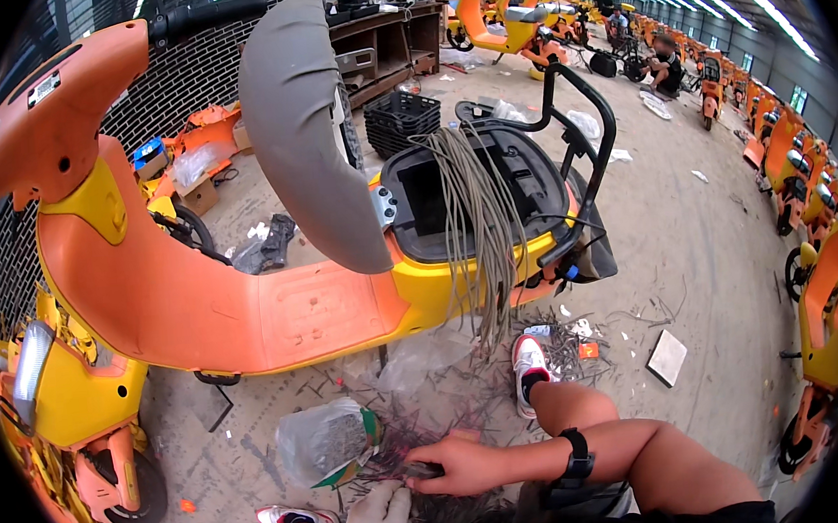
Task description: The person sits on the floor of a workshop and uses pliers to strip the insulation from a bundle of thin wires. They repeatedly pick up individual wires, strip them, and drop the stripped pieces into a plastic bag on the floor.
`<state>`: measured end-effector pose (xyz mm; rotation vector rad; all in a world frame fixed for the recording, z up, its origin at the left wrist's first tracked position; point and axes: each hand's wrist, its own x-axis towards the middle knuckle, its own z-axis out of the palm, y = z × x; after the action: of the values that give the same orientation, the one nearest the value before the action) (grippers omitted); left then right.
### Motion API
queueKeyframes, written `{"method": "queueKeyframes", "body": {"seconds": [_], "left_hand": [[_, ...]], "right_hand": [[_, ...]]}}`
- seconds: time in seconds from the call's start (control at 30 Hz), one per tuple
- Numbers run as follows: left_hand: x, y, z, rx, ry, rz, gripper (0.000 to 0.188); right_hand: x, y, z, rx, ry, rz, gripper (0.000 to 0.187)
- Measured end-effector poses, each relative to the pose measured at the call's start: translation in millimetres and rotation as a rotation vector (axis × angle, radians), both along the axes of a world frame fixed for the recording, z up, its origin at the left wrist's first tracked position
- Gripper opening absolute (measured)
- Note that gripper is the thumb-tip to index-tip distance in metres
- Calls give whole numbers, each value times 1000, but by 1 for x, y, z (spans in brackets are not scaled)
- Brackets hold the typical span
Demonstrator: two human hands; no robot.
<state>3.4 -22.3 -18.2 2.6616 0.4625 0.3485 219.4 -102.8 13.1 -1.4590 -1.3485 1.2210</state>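
My right hand (474, 464), bare with a black watch on the wrist, is closed round a dark, short-ended object (422, 470); most of it is covered, so its kind does not show. Just below and left of it, my left hand (377, 519) wears a white glove, its fingers curled close to the right hand. What they hold, if anything, is hidden. Beside both hands stands a container lined with clear plastic (323, 441). Above them, a bundle of grey cables (474, 209) drapes over the open seat compartment of an orange and yellow scooter (325, 312), whose grey seat (298, 134) is tipped up.
Dark cut strips (566, 353) litter the floor round my feet. A pale flat block (667, 358) lies to the right. Black crates (401, 122) stand behind the scooter. More scooters (825, 301) line the right side, and a person (663, 65) crouches far off.
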Motion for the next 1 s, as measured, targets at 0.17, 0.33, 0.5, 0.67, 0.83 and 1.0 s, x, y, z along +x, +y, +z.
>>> {"method": "queueKeyframes", "body": {"seconds": [0.17, 0.33, 0.5, 0.67, 0.83, 1.0], "left_hand": [[6, 1, 4, -116, 8, -32, 40], [14, -5, 33, -486, 113, 111, 34], [30, -6, 58, -1182, 100, 481, 18], [27, -8, 61, -936, 27, 432, 15], [20, 0, 11, -47, -323, 58, 15], [29, 4, 45, -1102, 13, 403, 21]], "right_hand": [[3, -3, -8, 58, -105, 38, 29], [1, -4, -12, 181, -91, -2, 28], [2, -3, -8, 53, 1, 28, 28], [1, -1, -2, -43, 45, 55, 26], [-3, -3, -28, -39, 94, 46, 21], [4, 0, -22, 13, -30, 69, 16]]}}
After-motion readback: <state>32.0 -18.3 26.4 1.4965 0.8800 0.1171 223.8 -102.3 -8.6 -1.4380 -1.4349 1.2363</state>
